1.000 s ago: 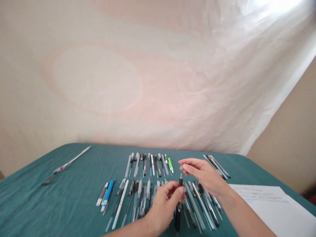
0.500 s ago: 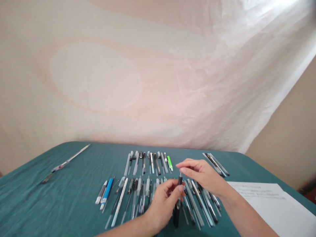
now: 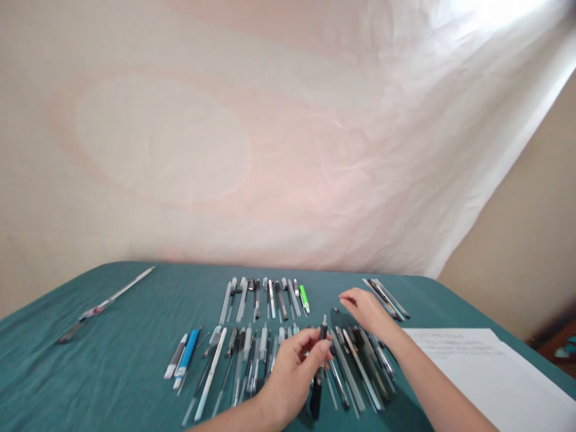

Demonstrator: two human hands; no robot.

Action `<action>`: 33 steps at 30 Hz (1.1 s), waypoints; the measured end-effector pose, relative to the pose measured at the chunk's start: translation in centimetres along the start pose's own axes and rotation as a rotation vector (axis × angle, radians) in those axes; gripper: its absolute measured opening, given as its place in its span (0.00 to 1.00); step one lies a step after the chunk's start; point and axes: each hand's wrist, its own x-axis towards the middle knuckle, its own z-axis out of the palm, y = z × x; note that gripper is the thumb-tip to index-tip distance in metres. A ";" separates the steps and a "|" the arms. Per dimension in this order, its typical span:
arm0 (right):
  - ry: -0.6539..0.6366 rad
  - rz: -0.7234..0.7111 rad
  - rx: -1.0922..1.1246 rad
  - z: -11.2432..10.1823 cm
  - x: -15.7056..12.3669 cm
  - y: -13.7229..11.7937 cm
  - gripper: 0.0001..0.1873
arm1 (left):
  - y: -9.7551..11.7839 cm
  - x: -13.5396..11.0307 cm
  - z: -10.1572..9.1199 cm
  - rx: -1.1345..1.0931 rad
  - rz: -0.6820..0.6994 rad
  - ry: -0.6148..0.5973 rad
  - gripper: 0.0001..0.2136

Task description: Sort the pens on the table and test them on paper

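I see glare top right, washing out that corner of the pale pinkish-white draped cloth (image 3: 270, 132); left side looks duller. Soft shadow below the bare right hand (image 3: 366, 309) on the dark green cloth-covered table (image 3: 112, 360). White paper sheets (image 3: 490, 372): print blurred.

Pale sheet (image 3: 288, 150) behind green-covered table (image 3: 112, 372); beige wall (image 3: 526, 240) right; bright light (image 3: 504, 9) top right.

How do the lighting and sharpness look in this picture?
In the head view, glare washes out the upper right of the pale backdrop; in the head view, a soft shadow falls on the green cloth near the right hand; also in the head view, the paper has print too blurred to read.
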 end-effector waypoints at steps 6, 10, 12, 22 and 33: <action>-0.036 -0.011 -0.160 3.1 -0.2 0.9 0.15 | 0.0 0.0 0.0 0.025 0.012 -0.009 0.14; -0.054 -0.032 -0.174 3.5 -0.4 0.1 0.13 | 0.0 0.0 0.0 0.013 0.013 -0.004 0.14; -0.049 -0.028 -0.173 3.6 -0.4 0.1 0.13 | -0.1 0.0 0.0 0.007 0.011 -0.001 0.14; -0.083 -0.013 0.648 -1.9 -1.4 -5.3 0.17 | 0.0 0.0 0.1 0.004 0.006 0.002 0.14; -0.238 -0.044 0.858 -4.9 -3.3 -9.1 0.14 | 0.0 0.0 0.0 0.006 0.043 -0.003 0.11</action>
